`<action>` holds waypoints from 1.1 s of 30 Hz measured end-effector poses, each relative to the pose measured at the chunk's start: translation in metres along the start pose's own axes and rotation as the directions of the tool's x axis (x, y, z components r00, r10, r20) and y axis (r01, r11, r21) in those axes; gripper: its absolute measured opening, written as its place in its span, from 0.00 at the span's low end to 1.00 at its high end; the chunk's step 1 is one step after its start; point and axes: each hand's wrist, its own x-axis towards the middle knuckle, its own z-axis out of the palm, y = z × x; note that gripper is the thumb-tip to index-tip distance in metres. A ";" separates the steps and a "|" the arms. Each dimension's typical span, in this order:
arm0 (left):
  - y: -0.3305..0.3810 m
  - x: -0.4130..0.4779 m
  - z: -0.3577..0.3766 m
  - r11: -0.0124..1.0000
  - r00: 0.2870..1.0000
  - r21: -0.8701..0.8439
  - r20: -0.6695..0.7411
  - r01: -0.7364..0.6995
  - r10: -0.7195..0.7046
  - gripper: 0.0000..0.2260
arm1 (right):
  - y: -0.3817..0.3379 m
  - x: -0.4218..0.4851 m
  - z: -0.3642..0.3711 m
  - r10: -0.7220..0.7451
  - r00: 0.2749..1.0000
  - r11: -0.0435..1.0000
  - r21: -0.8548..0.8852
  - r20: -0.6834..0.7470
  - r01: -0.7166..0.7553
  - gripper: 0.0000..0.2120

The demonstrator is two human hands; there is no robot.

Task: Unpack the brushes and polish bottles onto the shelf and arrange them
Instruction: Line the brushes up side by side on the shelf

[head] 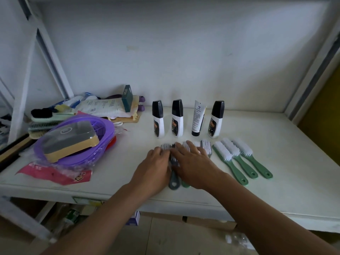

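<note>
Three black-capped polish bottles [158, 119] and a white tube [198, 118] stand in a row on the white shelf [276, 181]. In front lies a row of brushes. Three green-handled brushes [241, 159] lie side by side at the right. My left hand [155, 168] and my right hand [195, 162] lie flat over the brushes at the left of the row, fingers straight. A grey-handled brush [173, 183] shows between the hands, with white bristles [206, 145] poking out past my right fingers. The brushes under my palms are mostly hidden.
At the left sits a purple basket [103, 144] holding a grey and tan box [70, 138], on crumpled pink wrapping [55, 172]. Behind it lie more brushes [42, 116], papers and a dark green box [127, 98]. Cartons stand below the shelf.
</note>
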 end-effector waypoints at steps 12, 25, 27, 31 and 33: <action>0.065 0.026 0.029 0.986 0.999 -0.161 -0.012 -0.034 0.033 0.14 | 0.055 -0.039 -0.005 0.168 0.985 0.981 0.094 0.038 -0.171 0.30; 0.048 0.016 0.019 0.999 0.999 -0.021 -0.015 -0.033 0.033 0.11 | 0.089 -0.056 -0.017 0.277 0.960 0.948 0.147 0.049 -0.281 0.35; 0.033 0.012 0.012 1.000 1.000 -0.016 -0.006 -0.002 0.002 0.11 | 0.093 -0.055 -0.018 0.282 0.958 0.949 0.137 0.043 -0.285 0.32; 0.003 0.006 -0.006 0.998 0.998 0.001 0.035 0.057 -0.057 0.13 | 0.095 -0.049 -0.020 0.285 0.955 0.946 0.136 0.078 -0.294 0.30; -0.010 0.003 -0.016 0.998 0.995 -0.018 0.081 0.067 -0.065 0.15 | 0.093 -0.044 -0.022 0.267 0.962 0.954 0.122 0.062 -0.273 0.29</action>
